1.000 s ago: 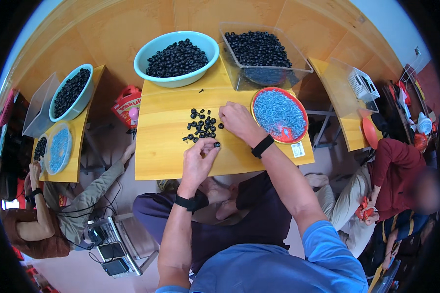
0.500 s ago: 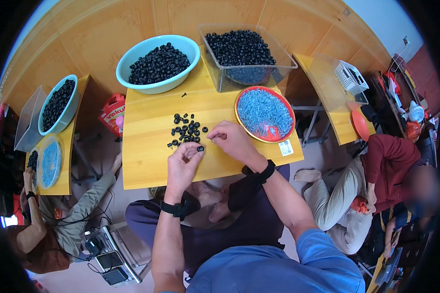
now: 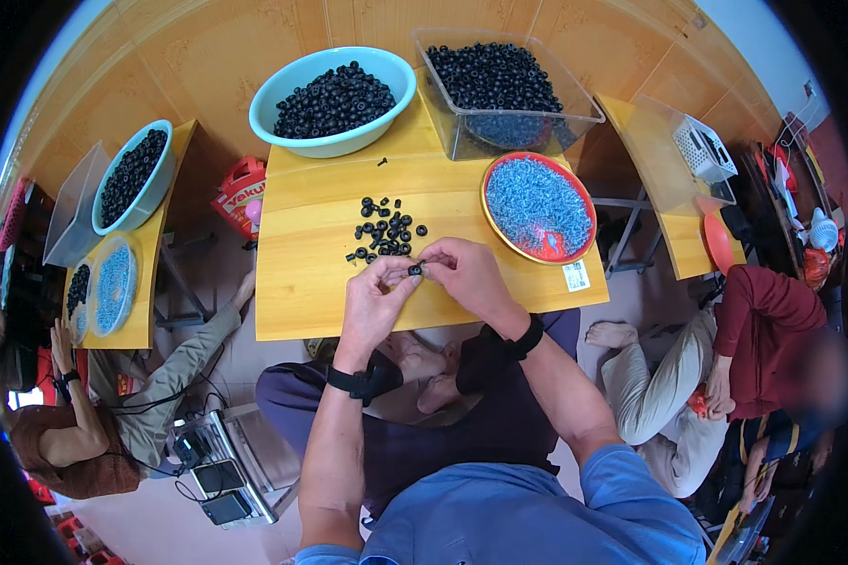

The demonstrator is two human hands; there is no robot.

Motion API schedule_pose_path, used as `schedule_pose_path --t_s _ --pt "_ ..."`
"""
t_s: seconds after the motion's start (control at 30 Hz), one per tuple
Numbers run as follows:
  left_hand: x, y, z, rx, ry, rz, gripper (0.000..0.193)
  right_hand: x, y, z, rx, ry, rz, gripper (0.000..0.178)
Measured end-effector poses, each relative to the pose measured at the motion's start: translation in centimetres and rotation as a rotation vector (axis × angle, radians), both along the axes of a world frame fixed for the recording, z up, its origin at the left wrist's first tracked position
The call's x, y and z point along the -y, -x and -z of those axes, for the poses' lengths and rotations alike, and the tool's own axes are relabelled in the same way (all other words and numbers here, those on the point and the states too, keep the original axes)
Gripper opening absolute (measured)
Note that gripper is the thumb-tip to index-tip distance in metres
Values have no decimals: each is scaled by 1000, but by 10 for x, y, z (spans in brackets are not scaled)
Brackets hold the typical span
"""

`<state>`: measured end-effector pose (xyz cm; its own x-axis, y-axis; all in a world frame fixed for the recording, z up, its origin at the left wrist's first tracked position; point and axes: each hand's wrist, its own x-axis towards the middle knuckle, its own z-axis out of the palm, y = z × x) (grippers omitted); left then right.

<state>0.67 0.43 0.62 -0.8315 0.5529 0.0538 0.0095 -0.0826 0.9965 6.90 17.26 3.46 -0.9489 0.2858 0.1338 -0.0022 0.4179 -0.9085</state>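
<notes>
My left hand (image 3: 372,306) pinches a small black ring-shaped part (image 3: 415,270) over the near part of the yellow table. Right beside it, the closed fingertips of my right hand (image 3: 469,280) meet the same part; whether they also hold some tiny piece is hidden. Just beyond my hands lies a loose pile of black parts (image 3: 383,229), some round with a hole, some short and narrow. To the right of the pile, a round red tray (image 3: 489,209) with a yellow rim is filled with tiny blue-grey pieces (image 3: 540,202).
A light blue basin (image 3: 334,146) and a clear plastic bin (image 3: 462,139), both full of black parts, stand at the table's far side. The yellow table (image 3: 301,282) ends close to my lap. People sit at side tables left (image 3: 61,443) and right (image 3: 773,330).
My right hand has come over to my left, and their fingertips now meet at the black part. The whole view has shifted slightly, so the table appears higher and further right.
</notes>
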Motion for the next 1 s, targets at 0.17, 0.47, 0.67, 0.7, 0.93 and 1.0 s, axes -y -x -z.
schedule_pose_path --t_s 0.17,0.47,0.67,0.7,0.93,1.0 --pt "-1 -2 3 5 -5 -18 17 0 -5 -10 53 -92 -31 16" --pt "-1 -1 8 -112 119 -75 21 1 -10 -16 -206 -348 -63 12" --pt "-1 -2 5 -128 131 -78 22 4 -11 -14 -289 -464 -97 12" --pt "-1 -2 5 -144 145 -79 21 4 -12 -14 -283 -474 -107 12" --pt "0 -3 -2 -152 200 -65 20 1 -12 -15 -301 -486 -139 12" --pt "-1 -3 -5 -156 200 -61 20 0 -12 -13 -296 -487 -138 12"
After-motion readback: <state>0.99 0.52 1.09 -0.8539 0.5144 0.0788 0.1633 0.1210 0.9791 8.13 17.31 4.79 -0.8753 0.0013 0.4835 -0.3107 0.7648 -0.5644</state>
